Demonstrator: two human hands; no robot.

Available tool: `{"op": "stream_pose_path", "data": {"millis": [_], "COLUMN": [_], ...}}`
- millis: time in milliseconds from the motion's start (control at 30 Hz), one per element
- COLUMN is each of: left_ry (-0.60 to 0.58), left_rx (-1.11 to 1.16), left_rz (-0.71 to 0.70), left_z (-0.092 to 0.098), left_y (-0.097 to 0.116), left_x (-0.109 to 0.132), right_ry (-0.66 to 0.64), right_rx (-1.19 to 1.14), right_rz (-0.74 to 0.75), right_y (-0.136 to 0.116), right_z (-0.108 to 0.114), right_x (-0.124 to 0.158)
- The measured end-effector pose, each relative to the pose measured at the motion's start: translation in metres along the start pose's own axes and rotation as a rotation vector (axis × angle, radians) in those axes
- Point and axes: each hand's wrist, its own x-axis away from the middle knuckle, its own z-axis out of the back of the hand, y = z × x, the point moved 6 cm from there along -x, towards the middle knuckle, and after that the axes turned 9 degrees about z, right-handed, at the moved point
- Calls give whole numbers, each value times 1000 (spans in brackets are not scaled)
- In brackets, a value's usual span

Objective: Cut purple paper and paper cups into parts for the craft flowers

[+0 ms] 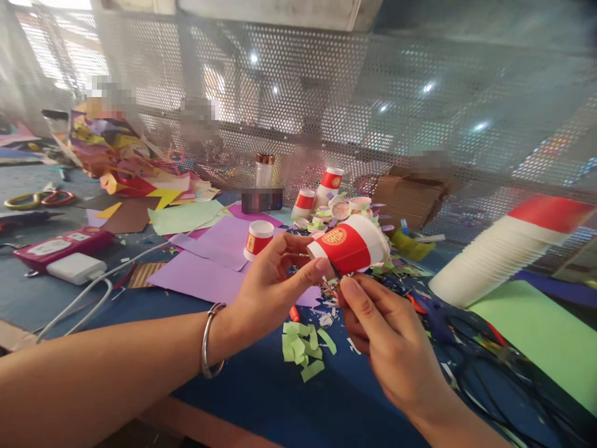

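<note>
A red and white paper cup with a gold emblem is tilted on its side in the air, its wide mouth toward the right. My left hand, a silver bangle at its wrist, grips the cup's narrow end between thumb and fingers. Just below the cup, my right hand is closed in a pinch on a thin, dark-tipped tool that touches or nearly touches the cup's underside. The fingers hide most of that tool, so its kind is unclear. Light green paper pieces lie on the blue tabletop beneath the hands.
A small paper cup stands on purple paper. Behind are decorated cups and a cardboard piece. To the right lean stacked cups beside green paper and black cables. Scissors and a power strip lie left.
</note>
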Motion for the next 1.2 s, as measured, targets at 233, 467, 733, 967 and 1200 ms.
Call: {"op": "stream_pose_path", "data": {"millis": [233,467,733,967,1200], "left_ry": [15,4,84,94,-9], "left_rx": [-63,-109,-248,-314,-8], "left_rz": [-63,-178,-319,-377,-154], "left_z": [-2,-5,-3,-3,-5], "left_y": [4,5,6,12,6], "left_x": [3,9,15,17,7], "right_ry": [13,3,-26,-5,26], "right_rx": [-16,-62,-59,19,-4], "right_rz": [-15,-9,6,29,19], "right_y": [0,-1,0,-3,-6], "right_z": [-1,-3,-5,-3,0], "right_x": [0,2,2,3,0]}}
